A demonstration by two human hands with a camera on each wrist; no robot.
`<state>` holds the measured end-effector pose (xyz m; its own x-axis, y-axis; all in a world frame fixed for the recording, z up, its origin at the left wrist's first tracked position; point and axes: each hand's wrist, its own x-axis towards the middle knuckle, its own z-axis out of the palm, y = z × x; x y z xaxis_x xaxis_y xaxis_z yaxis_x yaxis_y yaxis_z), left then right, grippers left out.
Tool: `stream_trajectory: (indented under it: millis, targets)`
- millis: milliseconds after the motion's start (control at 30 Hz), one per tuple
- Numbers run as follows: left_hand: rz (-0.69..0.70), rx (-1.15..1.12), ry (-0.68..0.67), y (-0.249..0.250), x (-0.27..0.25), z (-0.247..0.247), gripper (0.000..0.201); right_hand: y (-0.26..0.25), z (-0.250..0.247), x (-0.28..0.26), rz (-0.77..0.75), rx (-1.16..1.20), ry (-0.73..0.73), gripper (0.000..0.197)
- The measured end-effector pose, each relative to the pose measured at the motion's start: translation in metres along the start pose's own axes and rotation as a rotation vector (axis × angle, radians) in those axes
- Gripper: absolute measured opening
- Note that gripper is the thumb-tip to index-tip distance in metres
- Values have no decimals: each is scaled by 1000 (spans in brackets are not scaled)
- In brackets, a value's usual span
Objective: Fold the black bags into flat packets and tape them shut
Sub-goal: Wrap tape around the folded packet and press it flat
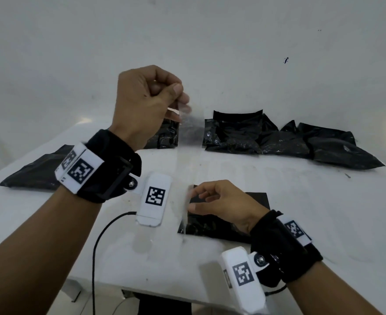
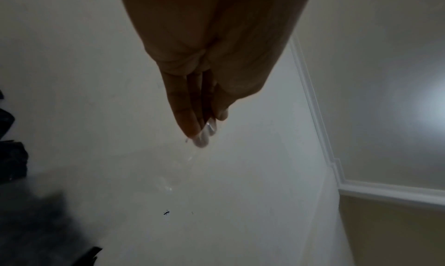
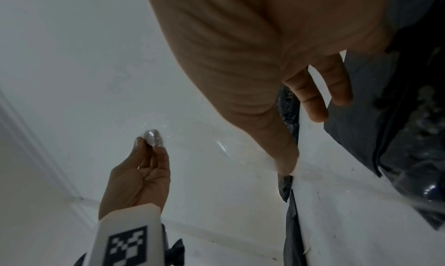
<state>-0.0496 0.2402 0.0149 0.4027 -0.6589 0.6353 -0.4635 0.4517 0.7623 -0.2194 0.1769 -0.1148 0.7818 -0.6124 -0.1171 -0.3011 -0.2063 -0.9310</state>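
Right hand (image 1: 221, 204): low over the surface, thumb and forefinger pinched together on the lower end of the tape, other fingers loosely curled above the packet.
Left hand (image 1: 146, 103): raised, grip clamped on the upper end of the tape between thumb and fingertips (image 2: 202, 135).
Clear tape strip (image 1: 186, 160): stretched taut between both hands, running down to the left edge of the packet.
Folded black packet (image 1: 253, 201): flat on the white surface (image 1: 301, 212), directly under the right hand.
Other black bags (image 1: 285, 139): in a row along the far edge of the surface; one more (image 1: 35, 169) lies far left.
Wrist bands: black straps with white marker blocks on both wrists.
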Motion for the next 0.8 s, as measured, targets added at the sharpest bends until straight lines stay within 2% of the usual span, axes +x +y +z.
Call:
stream_trajectory:
  millis: [133, 267, 400, 500, 633, 800]
  targets:
    - [1, -61, 58, 13, 3, -9, 5, 2, 1, -2, -5, 67, -33, 3]
    - [-3, -75, 97, 22, 7, -15, 5, -2, 4, -4, -25, 119, -18, 8]
    - [-56, -98, 195, 18, 9, -26, 7, -13, -2, -18, -34, 217, 3, 18]
    - [-165, -147, 284, 7, 5, -32, 2, -13, -13, -29, -10, 249, 27, 21]
    - [-305, -210, 381, -11, -11, -33, 13, -4, -37, -42, 36, 353, 106, 13]
    - [-471, -198, 412, -39, -39, -27, 17, 4, -71, -59, 112, 312, 161, 4]
